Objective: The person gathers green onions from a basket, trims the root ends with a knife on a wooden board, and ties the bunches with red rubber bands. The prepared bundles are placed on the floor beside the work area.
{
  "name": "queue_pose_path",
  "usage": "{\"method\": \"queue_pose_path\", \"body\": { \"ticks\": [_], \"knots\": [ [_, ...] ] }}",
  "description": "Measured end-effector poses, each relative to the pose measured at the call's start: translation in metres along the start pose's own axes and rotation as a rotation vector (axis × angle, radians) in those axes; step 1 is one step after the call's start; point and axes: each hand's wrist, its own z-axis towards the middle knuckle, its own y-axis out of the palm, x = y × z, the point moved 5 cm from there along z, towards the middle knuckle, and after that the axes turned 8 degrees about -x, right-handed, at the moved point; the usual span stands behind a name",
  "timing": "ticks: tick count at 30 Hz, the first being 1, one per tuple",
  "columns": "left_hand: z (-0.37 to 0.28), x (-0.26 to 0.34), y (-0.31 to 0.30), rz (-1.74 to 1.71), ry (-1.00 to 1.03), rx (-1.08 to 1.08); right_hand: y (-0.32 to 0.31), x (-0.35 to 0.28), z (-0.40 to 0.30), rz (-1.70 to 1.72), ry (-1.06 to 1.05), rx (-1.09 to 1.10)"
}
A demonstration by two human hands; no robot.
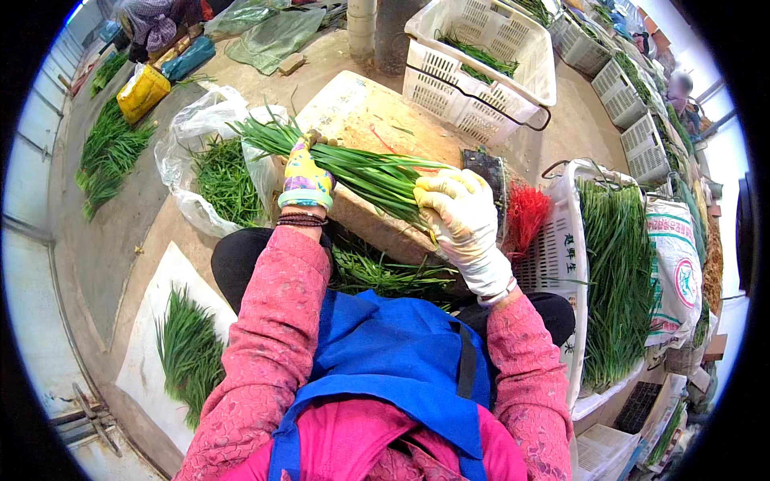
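Observation:
A bunch of long green leaves, likely garlic chives [367,174], lies across both my hands above a worn wooden board [343,102]. My left hand [308,165], in a patterned yellow and purple glove, grips the bunch toward its left part. At the right end, my right hand [460,210], in a stained white glove, closes around the stalk ends and hides them. A thin red strip [381,138] rests on the board behind the bunch. Something red also shows beside my right fingers; whether it circles the bunch I cannot tell.
Loose red strips [527,213] hang right of the board. A white crate [580,288] packed with upright chives stands at my right, another white crate [481,90] behind the board. Left are a plastic bag [180,144] of trimmings and chives [189,355] on a white sheet.

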Motion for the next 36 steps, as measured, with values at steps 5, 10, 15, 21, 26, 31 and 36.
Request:
{"method": "queue_pose_path", "body": {
  "ticks": [5,10,15,21,26,31,36],
  "knots": [
    [0.015,0.024,-0.027,1.408,0.639,-0.247,-0.01,-0.009,-0.033,0.357,0.118,0.105],
    [0.014,0.018,0.004,0.103,0.17,-0.236,-0.011,0.005,-0.122,0.193,0.381,-0.44],
    [-0.023,0.017,0.044,0.1,0.138,-0.498,-0.042,0.002,-0.024,0.246,0.391,-0.16],
    [-0.024,0.032,0.056,0.025,0.237,-0.613,0.017,-0.07,-0.025,0.414,0.263,-0.32],
    [-0.004,0.033,0.041,-0.327,-0.053,-1.027,0.02,-0.106,-0.014,0.295,0.111,-0.367],
    [0.012,0.035,0.026,-0.443,-0.07,-1.05,-0.022,-0.095,-0.038,0.382,0.047,-0.363],
    [0.009,0.032,0.034,-0.416,-0.139,-1.196,-0.014,-0.036,-0.015,0.378,0.479,-0.286]
  ]
}}
